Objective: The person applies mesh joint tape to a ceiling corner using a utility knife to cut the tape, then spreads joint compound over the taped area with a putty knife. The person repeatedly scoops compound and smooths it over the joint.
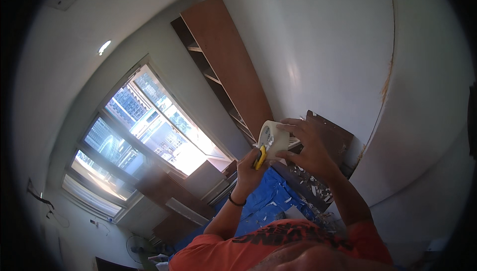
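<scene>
A wide roll of pale, cream-coloured tape [281, 144] is up in front of me, its open core turned to the left. My right hand [310, 147] grips it from the right, fingers over its top and thumb beneath. On the roll's left side, my left hand [247, 170] is closed on a yellow-and-black utility knife [260, 157], held close against the rim. A shiny bit shows by the core near the knife; whether it is the blade I cannot tell. A dark band circles my left wrist.
Below my hands lies a blue sheet [271, 194] strewn with white scraps. A tall brown cabinet [226, 57] with shelves stands along the wall. Brown boards [174, 194] lean under the bright window [149, 122]. Debris [318, 189] lies beside a brown panel [333, 137]. A fan [139, 246] stands lower left.
</scene>
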